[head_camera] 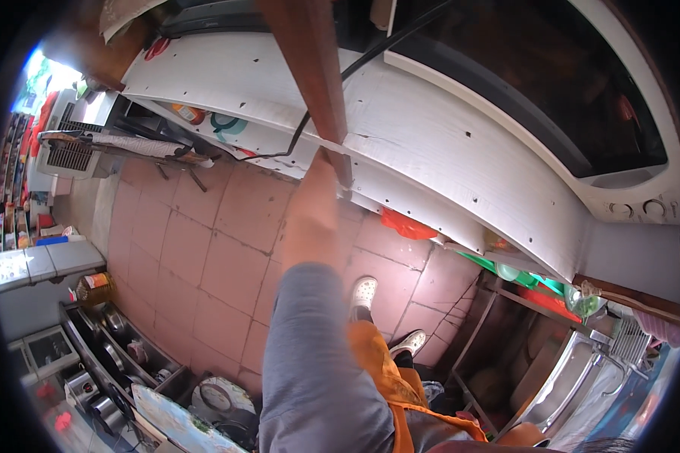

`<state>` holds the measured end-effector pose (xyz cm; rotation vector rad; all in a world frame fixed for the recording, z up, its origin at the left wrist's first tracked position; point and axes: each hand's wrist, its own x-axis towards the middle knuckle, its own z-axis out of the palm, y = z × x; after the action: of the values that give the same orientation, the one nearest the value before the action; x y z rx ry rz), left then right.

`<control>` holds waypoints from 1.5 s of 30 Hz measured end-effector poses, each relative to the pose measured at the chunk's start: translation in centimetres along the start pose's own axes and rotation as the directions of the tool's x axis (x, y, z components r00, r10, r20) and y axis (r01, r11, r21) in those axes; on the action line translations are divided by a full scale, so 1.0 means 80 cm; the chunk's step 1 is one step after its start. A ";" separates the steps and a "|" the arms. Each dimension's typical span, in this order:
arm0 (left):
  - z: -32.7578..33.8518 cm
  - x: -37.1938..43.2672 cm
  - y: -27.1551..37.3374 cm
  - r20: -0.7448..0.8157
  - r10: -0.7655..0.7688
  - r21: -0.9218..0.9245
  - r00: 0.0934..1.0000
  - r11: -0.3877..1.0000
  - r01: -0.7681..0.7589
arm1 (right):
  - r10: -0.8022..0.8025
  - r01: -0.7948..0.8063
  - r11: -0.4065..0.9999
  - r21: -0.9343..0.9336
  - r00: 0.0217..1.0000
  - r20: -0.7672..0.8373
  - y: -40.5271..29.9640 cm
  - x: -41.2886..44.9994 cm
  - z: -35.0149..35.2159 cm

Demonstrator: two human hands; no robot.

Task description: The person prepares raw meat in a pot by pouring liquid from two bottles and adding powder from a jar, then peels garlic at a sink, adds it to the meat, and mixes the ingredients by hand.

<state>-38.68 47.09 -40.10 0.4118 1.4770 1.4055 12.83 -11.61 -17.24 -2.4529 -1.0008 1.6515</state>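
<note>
My left arm in a grey sleeve [311, 328] reaches down and forward. Its bare forearm [311, 218] ends at the front edge of a white shelf board [419, 141], beside a brown wooden post [311, 68]. The board hides my left hand, so what it touches cannot be seen. A black cable [368, 56] runs past the post. Below the board hangs a bit of red plastic bag [408, 223]. Only a patch of my right arm [521, 435] shows at the bottom edge; that hand is out of view. I wear an orange apron [379, 354].
A microwave oven [544, 73] sits on the board. To the right is a metal sink [561, 379] with a faucet [615, 371]. An oil bottle [96, 287] stands near a rack of pots [113, 357] at left. A folded table [136, 147] leans by the shelf.
</note>
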 end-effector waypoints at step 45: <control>0.187 -0.755 -0.056 0.961 -0.065 0.094 0.269 0.991 -0.094 | -0.760 0.607 0.570 -0.554 0.131 -0.637 -0.103 -0.072 -0.185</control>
<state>1.19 5.76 -15.80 1.1487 0.4736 0.7057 19.80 -3.21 -3.06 -1.8057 -1.6585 -0.0207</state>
